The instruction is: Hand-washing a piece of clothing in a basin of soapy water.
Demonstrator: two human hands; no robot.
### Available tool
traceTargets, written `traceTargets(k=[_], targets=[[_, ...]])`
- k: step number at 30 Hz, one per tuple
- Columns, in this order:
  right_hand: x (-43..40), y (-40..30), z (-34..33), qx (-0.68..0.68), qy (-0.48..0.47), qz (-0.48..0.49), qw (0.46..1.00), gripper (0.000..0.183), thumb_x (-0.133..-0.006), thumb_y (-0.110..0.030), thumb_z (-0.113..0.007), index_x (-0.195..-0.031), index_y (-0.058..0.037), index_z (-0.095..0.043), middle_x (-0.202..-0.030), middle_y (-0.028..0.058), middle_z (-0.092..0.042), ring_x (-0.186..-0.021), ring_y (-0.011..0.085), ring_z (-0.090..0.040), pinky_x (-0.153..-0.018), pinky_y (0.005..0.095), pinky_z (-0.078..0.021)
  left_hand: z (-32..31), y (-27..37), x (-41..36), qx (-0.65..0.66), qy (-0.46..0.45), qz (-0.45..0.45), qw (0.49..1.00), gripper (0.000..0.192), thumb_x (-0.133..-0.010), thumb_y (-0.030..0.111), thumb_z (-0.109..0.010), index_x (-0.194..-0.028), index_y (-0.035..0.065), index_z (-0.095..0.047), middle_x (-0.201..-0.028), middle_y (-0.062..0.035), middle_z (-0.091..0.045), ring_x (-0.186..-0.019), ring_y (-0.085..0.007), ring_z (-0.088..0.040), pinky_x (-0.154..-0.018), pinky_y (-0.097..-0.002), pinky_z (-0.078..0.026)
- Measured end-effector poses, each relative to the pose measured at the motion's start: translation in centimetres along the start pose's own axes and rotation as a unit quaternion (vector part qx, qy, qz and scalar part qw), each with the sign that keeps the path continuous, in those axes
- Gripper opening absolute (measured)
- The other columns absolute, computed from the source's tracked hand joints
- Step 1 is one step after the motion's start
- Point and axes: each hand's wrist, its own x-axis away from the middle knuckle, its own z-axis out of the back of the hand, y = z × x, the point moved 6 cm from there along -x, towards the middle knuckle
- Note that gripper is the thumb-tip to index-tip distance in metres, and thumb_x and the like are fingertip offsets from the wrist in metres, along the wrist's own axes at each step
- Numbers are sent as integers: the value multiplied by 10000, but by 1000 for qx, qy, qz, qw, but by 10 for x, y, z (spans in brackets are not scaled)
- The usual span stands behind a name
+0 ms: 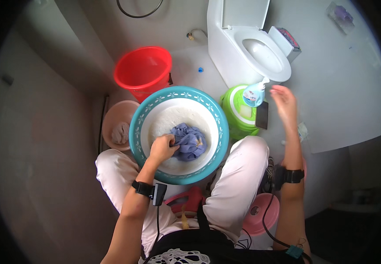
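My left hand (162, 148) grips the left edge of a bunched blue cloth (190, 142), which lies wet in soapy water. The water fills the white inside of a large basin with a patterned teal rim (223, 135). My right hand (283, 99) is raised, fingers apart and holding nothing, just right of a light blue pump bottle (253, 95). That bottle and a pale soap-like block (245, 111) are on the lid of a green tub (240, 128). A dark phone (261, 116) lies at the lid's right edge.
Behind the basin stands a red bucket (143, 67); left of it, a pink basin (106, 130) holds a pale cloth (120, 133). A white toilet (230, 56) is at the back. A blue cap (200, 70) lies on the floor. A pink plastic basin (263, 214) is near my right leg.
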Motion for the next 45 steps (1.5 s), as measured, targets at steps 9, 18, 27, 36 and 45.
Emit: traceTargets(k=[9, 18, 27, 36, 45], targets=[[143, -31, -239, 26, -381, 159, 911, 607, -636, -161, -721, -1192, -46, -508, -1192, 168, -508, -1149, 286, -459, -955, 383, -388, 35, 34, 9, 609, -33, 28, 792, 288, -856, 68, -588, -674, 129, -374, -634, 53, -443, -555, -25, -416, -481, -194, -362], [123, -4, -238, -148, -479, -159, 850, 471, -660, -89, -720, -1092, 0, -555, -1033, 142, -601, -954, 223, -578, -843, 308, -448, 72, 11, 18, 723, 42, 43, 688, 270, -823, 24, -627, -682, 123, -419, -652, 46, -477, -565, -29, -431, -491, -182, -364], [96, 97, -268, 213, -303, -151, 917, 645, -680, -396, -687, -1262, -206, -487, -1289, 186, -410, -1174, 356, -423, -962, 388, -372, -4, -69, -36, 86, 97, 161, 978, 440, -708, 157, -598, -1145, 107, -587, -1079, -221, -582, -1042, -381, -538, -945, -435, -393], [141, 70, -330, 236, -309, -180, 903, 631, -766, -298, -615, -1342, -255, -363, -1359, 210, -331, -1094, 411, -493, -870, 475, -442, -69, -71, -52, 540, 34, 343, 768, 940, -822, 603, -491, -1441, 87, -7, -1460, -179, -180, -1314, -315, -266, -1030, -405, -287], [163, -44, -298, 66, -182, 11, 981, 207, -761, -259, -607, -790, -57, -577, -697, 193, -605, -662, 382, -596, -595, 468, -470, -104, -82, -33, 781, -77, 219, 579, 506, -871, 512, -479, -982, 27, -574, -850, -100, -619, -747, -221, -617, -701, -347, -512]])
